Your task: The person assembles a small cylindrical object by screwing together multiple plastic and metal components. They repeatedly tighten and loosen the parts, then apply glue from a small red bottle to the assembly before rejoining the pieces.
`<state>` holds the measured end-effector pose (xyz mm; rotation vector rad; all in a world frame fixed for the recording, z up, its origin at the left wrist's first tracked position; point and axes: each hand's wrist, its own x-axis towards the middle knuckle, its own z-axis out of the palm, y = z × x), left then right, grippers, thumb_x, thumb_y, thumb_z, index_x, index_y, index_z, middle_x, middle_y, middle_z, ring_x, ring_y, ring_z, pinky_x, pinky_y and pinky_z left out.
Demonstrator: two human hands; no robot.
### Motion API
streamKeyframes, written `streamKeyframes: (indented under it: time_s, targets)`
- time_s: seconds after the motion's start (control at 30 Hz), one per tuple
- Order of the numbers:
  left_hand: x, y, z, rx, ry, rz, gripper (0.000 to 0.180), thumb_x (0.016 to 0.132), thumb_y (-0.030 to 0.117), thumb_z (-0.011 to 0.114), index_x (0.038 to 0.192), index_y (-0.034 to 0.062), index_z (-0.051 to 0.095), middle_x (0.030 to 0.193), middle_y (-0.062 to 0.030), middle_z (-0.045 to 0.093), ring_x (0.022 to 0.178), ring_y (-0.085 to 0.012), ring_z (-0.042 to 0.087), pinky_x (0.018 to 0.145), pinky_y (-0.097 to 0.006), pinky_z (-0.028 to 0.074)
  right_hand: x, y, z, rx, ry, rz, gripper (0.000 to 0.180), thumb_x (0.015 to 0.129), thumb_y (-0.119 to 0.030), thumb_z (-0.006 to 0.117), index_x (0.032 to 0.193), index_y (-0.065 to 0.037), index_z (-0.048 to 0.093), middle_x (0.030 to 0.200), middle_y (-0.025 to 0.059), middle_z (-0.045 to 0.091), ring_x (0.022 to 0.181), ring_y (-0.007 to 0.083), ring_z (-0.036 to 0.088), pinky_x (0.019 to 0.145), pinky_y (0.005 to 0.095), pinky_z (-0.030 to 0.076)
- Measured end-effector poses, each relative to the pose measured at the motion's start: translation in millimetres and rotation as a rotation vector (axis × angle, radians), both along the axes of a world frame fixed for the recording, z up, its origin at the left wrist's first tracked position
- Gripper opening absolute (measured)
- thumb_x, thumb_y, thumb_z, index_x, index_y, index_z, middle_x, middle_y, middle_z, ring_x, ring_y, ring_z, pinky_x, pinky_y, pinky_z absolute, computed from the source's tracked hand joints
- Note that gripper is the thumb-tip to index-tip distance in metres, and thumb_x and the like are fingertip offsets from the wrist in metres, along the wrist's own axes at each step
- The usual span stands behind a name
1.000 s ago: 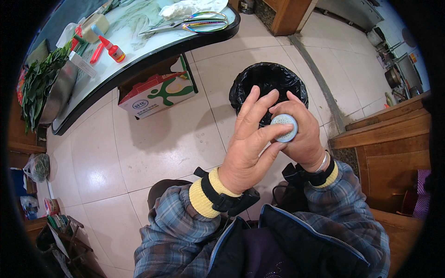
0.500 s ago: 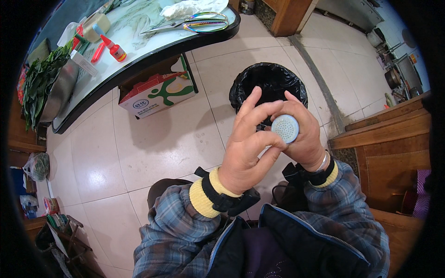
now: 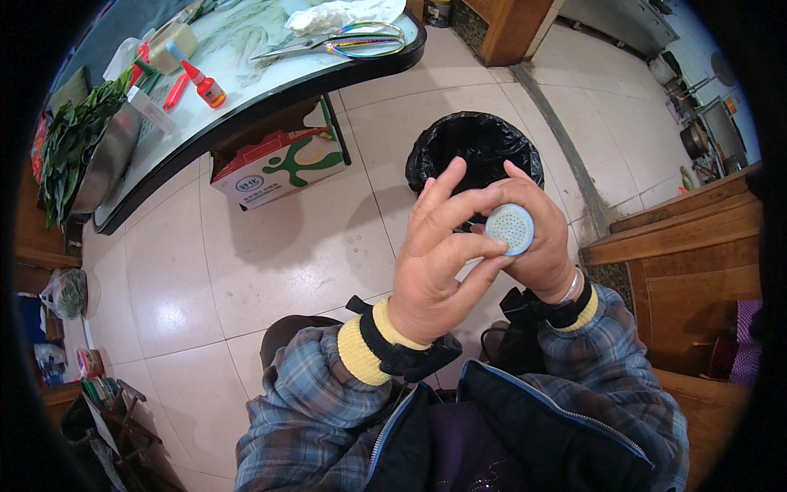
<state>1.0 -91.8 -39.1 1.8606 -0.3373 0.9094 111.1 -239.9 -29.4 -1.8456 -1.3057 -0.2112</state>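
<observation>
Between my two hands is a small round piece [image 3: 510, 230], pale blue at the rim, with a whitish face dotted with small holes. Its kind is not plain, and whatever lies behind the face is hidden. My right hand [image 3: 545, 234] curls round its far and right sides. From the left, the thumb and forefinger of my left hand [image 3: 443, 262] pinch its near left edge, while the other fingers stretch upward. Both hands are in front of and partly over a bin [image 3: 434, 152] lined with a black bag.
At the upper left stands a table [image 3: 246, 82] with scissors [image 3: 361, 41], a red glue bottle [image 3: 205, 86], a tape roll [image 3: 172, 41] and a metal bowl [image 3: 115, 156] of leafy greens [image 3: 70, 156]. An opened carton [image 3: 283, 168] sits beneath. Wooden furniture [image 3: 689, 271] is at the right.
The round piece has shifted slightly to the right. My left hand has moved a little the same way, its thumb and forefinger still at the edge. My right hand has barely moved.
</observation>
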Motion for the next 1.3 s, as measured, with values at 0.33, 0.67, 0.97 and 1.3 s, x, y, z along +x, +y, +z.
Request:
streamKeyframes:
  time_s: [0.33,0.67,0.97,1.3]
  targets:
    - [0.9,-3.1,0.7,-0.044,0.035,0.023,0.037,0.071,0.002,0.081,0.102,0.0120,0.063,0.136,-0.0153,0.051,0.141,-0.0412,0.035,0.111,-0.049,0.034,0.7,-0.1,0.9,0.002,0.007,0.017,0.054,0.067,-0.025,0.089,0.107,-0.009,0.058,0.098,0.0058,0.066,0.093,0.0248,0.068,0.108,0.0533,0.040]
    - [2.3,-1.6,0.0,-0.054,0.049,0.045,0.040,0.070,0.007,0.084,0.103,0.0130,0.064,0.135,-0.0139,0.050,0.140,-0.0402,0.036,0.111,-0.050,0.034,0.5,1.8,0.3,0.014,0.007,0.021,0.057,0.066,-0.036,0.089,0.105,-0.009,0.059,0.095,0.0055,0.066,0.092,0.0244,0.068,0.108,0.0529,0.040]
    - [-1.4,5.1,0.8,0.046,0.004,0.074,0.035,0.069,0.008,0.085,0.097,0.0117,0.063,0.120,-0.0095,0.059,0.133,-0.0372,0.045,0.110,-0.055,0.033,-1.9,2.6,-0.4,0.004,0.090,0.032,0.057,0.066,-0.040,0.089,0.104,-0.008,0.059,0.092,0.0062,0.066,0.088,0.0256,0.068,0.108,0.0525,0.041]
    - [0.3,4.7,-2.8,0.028,-0.003,0.039,0.032,0.071,0.004,0.083,0.096,0.0102,0.064,0.126,-0.0122,0.056,0.135,-0.0380,0.043,0.107,-0.048,0.039,-2.6,2.4,-0.2,0.004,0.100,0.036,0.053,0.068,-0.034,0.088,0.104,-0.008,0.060,0.091,0.0062,0.066,0.085,0.0255,0.067,0.107,0.0521,0.041]
